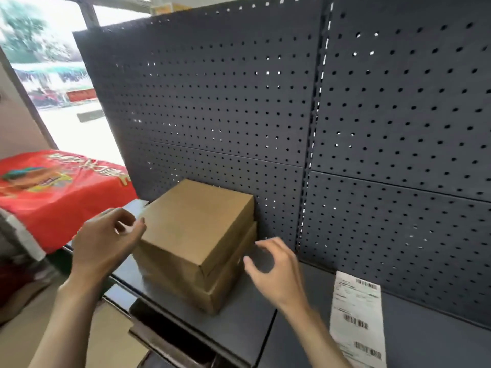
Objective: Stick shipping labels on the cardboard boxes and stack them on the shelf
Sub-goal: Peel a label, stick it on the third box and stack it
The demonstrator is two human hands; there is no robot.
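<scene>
You have two cardboard boxes [195,229] stacked on the shelf [239,322], one on top of the other, with the back of the stack against the perforated back panel [225,102]. So part of the stacking looks done. On the faces of the stack that you can see here, no label shows; whether one sits on a hidden side, I cannot tell.

Your left hand [106,240] is at the left side of the stack, fingers loosely curled, with the fingertips at the upper edge of the top box. It holds nothing that I can make out. Your right hand [276,272] is just to the right of the stack, spread wide and empty, not touching the cardboard.

Further to the right of the stack, a strip of shipping labels [357,317] lies flat on the shelf, with barcodes printed on it. I judge that labels remain to be used, so more boxes probably wait to be labelled and stacked.
</scene>
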